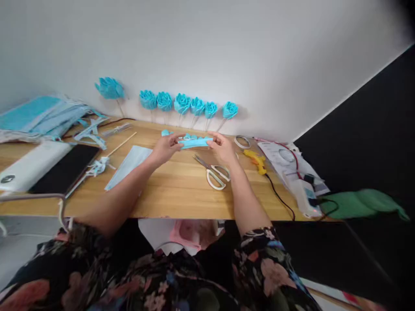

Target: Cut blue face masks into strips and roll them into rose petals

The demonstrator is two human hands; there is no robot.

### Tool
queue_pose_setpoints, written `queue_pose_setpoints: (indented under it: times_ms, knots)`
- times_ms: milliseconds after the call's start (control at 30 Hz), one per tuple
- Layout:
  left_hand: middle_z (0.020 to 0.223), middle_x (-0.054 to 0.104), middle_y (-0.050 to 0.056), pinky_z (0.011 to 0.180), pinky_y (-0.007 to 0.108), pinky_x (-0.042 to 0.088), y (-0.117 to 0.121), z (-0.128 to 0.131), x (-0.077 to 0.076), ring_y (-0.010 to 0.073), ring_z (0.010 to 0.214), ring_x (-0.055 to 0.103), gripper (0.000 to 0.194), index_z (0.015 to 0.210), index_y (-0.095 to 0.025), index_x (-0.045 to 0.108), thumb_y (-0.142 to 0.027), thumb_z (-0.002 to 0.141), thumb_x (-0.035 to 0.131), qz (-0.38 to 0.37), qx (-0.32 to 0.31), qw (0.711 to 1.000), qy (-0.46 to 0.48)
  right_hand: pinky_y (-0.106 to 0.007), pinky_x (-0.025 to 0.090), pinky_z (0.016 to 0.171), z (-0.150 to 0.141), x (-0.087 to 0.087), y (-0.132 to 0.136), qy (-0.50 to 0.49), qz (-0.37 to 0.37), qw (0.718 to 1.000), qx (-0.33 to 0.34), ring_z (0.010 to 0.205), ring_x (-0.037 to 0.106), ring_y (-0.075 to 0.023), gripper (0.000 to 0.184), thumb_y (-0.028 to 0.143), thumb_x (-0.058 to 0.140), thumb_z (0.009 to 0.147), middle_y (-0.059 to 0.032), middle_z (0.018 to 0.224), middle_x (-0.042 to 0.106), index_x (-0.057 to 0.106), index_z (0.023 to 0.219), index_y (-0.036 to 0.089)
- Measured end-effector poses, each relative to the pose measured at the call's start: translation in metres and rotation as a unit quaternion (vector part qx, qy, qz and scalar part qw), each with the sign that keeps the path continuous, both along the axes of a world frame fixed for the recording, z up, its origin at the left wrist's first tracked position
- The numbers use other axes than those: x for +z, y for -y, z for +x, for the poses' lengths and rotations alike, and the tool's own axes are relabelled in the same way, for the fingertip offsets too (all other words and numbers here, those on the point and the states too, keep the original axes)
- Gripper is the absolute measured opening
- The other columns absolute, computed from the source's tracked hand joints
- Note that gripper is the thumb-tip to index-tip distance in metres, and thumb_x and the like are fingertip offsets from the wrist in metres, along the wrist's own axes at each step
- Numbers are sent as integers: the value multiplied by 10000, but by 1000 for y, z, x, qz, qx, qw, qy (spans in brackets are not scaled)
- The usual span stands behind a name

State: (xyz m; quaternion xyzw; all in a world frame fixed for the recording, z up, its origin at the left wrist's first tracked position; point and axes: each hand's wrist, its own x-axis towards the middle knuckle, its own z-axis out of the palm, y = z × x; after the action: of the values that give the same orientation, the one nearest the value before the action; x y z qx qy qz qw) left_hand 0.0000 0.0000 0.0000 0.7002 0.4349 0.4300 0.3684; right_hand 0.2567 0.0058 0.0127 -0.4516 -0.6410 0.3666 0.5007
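Note:
A narrow blue strip of folded mask fabric [195, 143] is stretched level between my two hands above the desk. My left hand [167, 148] pinches its left end between thumb and fingers. At the other end, my right hand [223, 147] grips it the same way. Small rolled blue pieces [166, 133] lie just behind the strip, partly covered by my fingers. Scissors with white handles [214, 172] rest on the wood below my right hand, blades slightly apart. A flat pale-blue mask piece [131, 164] lies beside my left forearm.
Several blue fabric roses [182, 103] on sticks lean against the wall. Stacked masks [35, 114], a black phone [66, 168] and a white power bank [34, 164] are left. A yellow glue gun [256, 161], tape roll [242, 141] and power strip [306, 196] sit right.

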Motion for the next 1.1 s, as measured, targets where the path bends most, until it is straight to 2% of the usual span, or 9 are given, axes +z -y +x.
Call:
queue_pose_setpoints:
  times_ms: [200,267,367,500,667,933,1100]
  knots:
    - [861,709,44,741,321,455,8,6,4,201,758,592,372,1166,-172,779,-242,826,646,32,27,994,-97,-288,488,704,1,-1,1,52,18,998,-34,703,609,-145,365,355,709,756,32,753,632,768,1077,191]
    - [897,733,39,768,324,460,9,7,4,212,792,608,293,1056,-198,804,-228,814,643,46,23,993,-104,-302,510,712,1,-1,0,52,2,998,-37,709,633,-161,316,345,718,749,26,738,660,771,1018,188]
    - [799,705,25,750,323,454,9,6,3,207,761,597,160,874,-198,787,-257,822,647,53,37,994,-92,-325,553,739,-1,0,0,24,-20,999,-41,715,662,-175,277,362,751,736,21,748,692,755,957,195]
    - [721,661,4,707,297,457,10,7,3,169,697,592,134,816,-179,707,-300,849,660,18,69,997,9,-315,577,751,-5,2,2,-7,-27,999,-29,710,669,-160,285,441,776,747,24,757,696,688,883,206]
    - [634,671,-1,624,254,494,11,12,5,133,579,624,165,788,-168,626,-301,842,708,-55,55,981,177,-253,539,632,-10,2,5,-8,-31,999,2,619,630,-118,375,558,735,787,27,720,675,599,879,220]
    - [594,641,-33,600,235,506,10,13,8,106,548,609,241,749,-163,628,-267,705,842,-81,55,961,258,-241,514,604,-8,2,5,-25,-25,999,20,577,592,-101,430,599,752,771,28,686,669,599,904,219]
    - [589,639,-30,590,227,488,10,13,10,100,552,593,172,743,-161,662,-215,679,813,-87,47,956,275,-252,518,623,-5,5,6,-51,-24,998,39,584,599,-103,429,575,778,749,25,703,680,622,924,215]
